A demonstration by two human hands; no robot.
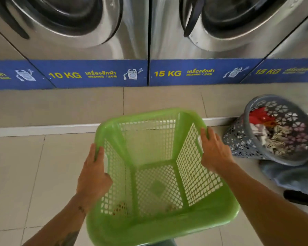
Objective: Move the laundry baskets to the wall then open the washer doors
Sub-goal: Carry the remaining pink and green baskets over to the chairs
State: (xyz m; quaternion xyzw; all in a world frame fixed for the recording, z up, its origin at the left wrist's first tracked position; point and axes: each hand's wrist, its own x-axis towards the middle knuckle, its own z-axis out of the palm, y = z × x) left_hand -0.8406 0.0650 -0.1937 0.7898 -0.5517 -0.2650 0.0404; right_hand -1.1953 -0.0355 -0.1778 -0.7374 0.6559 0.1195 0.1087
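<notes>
An empty green square laundry basket (155, 174) with mesh walls is in front of me, over the tiled floor. My left hand (93, 173) grips its left rim and my right hand (214, 150) grips its right rim by the handle slot. A grey round basket (238, 139) full of mixed clothes stands tilted at the right, against the raised step below the washers. Two steel front-loading washers fill the top: the 10 KG washer door (64, 16) at left and the 15 KG washer door (242, 18) at right, both closed.
A blue label strip (100, 73) runs along the washers' base. A white-edged step (43, 129) separates the machines from the floor. A blue-grey cloth (290, 176) lies on the floor under the grey basket, with a dark object (299, 196) beside it.
</notes>
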